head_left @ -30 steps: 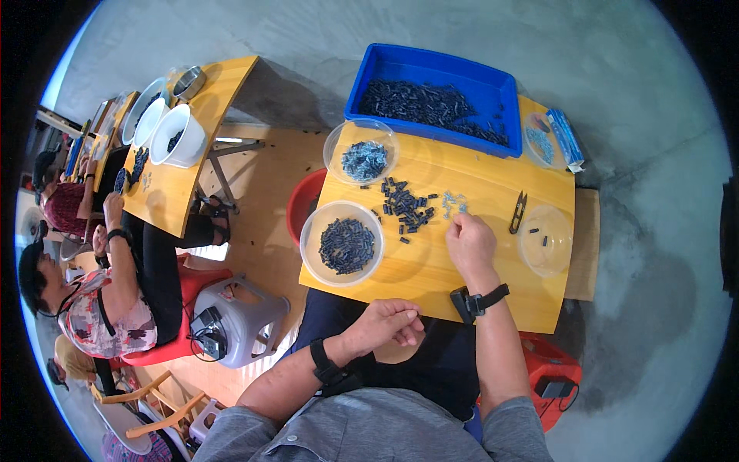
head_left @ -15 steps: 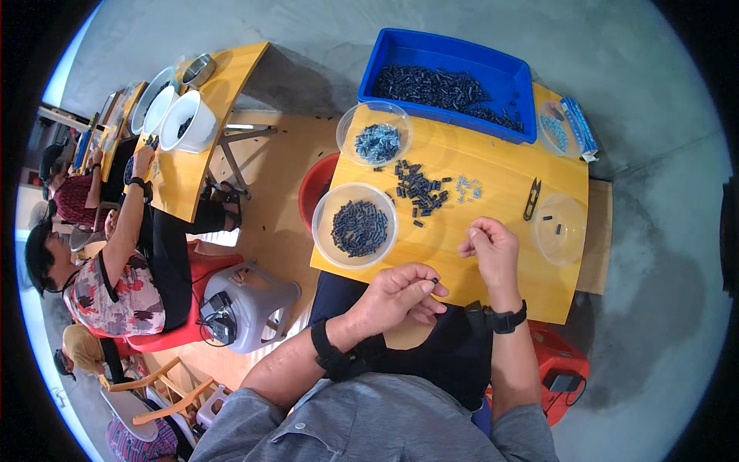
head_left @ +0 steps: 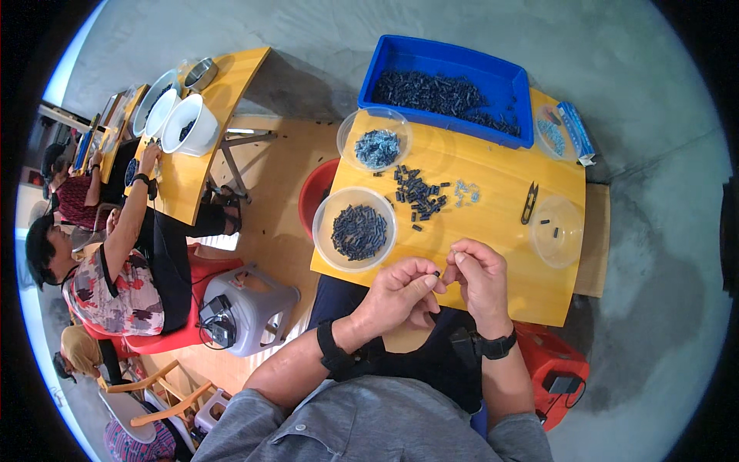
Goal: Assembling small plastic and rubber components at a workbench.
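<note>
Just over the table's front edge, my left hand [head_left: 402, 291] pinches a small black cylindrical piece [head_left: 436, 273] between thumb and forefinger. Close on its right is my right hand [head_left: 479, 279], thumb and fingers pressed together; whatever they hold is too small to make out. Beyond the hands lies a loose pile of black cylindrical pieces [head_left: 419, 192], with a few small clear pieces [head_left: 466, 192] beside it. To the left stands a clear round tub [head_left: 326, 240] holding many black pieces, and behind it another clear tub [head_left: 348, 127] with small light-blue pieces.
A blue tray [head_left: 454, 115] of black pieces spans the table's far end. Black thread snips [head_left: 530, 203] lie at right, near a shallow clear dish [head_left: 560, 245] with two black pieces. A red bucket [head_left: 312, 202] is left of the yellow table [head_left: 493, 231]. A co-worker [head_left: 115, 285] sits at another table.
My right hand has moved left and slightly nearer to me, its fingertips now close to the black piece in my left hand. My left hand has barely shifted.
</note>
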A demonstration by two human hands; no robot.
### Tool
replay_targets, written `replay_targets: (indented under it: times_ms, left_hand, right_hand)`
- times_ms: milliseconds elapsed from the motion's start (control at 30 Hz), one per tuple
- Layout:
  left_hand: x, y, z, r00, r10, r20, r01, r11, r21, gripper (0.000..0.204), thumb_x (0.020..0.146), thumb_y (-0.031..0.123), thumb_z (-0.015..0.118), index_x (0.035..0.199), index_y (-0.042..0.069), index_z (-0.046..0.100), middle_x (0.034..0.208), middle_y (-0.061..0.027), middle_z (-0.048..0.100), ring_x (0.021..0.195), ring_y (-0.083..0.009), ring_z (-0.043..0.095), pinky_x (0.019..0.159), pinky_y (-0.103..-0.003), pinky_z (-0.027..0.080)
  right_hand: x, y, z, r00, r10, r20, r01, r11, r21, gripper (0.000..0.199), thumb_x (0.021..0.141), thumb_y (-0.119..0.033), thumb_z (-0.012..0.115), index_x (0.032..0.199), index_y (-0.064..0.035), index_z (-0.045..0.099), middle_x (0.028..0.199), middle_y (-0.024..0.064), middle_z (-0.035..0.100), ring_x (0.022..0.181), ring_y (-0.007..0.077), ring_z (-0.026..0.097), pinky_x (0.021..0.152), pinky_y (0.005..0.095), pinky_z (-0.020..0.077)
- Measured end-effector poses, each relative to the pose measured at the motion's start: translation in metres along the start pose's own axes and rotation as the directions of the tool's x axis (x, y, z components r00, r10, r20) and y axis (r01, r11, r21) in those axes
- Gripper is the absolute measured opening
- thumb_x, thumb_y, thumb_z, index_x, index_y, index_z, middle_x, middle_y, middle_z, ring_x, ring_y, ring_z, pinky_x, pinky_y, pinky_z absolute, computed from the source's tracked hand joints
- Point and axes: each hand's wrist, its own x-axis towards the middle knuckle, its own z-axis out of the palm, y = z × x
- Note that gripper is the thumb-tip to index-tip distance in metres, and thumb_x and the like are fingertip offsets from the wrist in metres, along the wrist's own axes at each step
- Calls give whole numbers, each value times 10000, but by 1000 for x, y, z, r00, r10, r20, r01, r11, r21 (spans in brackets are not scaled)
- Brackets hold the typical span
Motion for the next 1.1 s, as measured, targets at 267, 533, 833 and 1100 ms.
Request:
replay_targets:
  times_ms: [267,533,833,1100]
  left_hand:
    - [0,-16,-3,998,-49,26,50,998,-46,154,1003,140,487,1072,19,553,960,-53,670,698,-95,652,623,-222,517]
    - [2,-30,-4,1000,-18,-23,16,997,-70,140,981,178,541,1008,46,577,823,3,620,657,-51,612,574,-203,511]
    - [-8,-28,-6,999,-29,24,31,998,-59,140,982,117,530,1031,-3,582,885,-35,643,721,-78,614,674,-237,528]
    - [-19,-25,-6,998,-11,61,16,997,-81,142,981,121,533,1018,-7,582,867,-54,650,699,-93,620,670,-236,529]
  right_hand:
    - [-5,-1,0,1000,25,-14,-23,988,155,128,939,-9,508,1026,13,599,855,67,612,638,127,597,596,248,512]
    - [-13,10,0,999,44,27,-44,999,8,105,945,-7,497,1031,3,557,852,60,599,652,123,585,616,249,501]
    - [-23,8,0,999,21,30,-22,998,55,85,945,-5,494,1000,8,557,855,73,610,645,127,593,608,248,504]
    - [-32,7,9,998,54,41,-57,997,59,111,940,-7,507,1016,15,585,851,76,616,648,131,598,610,247,507]
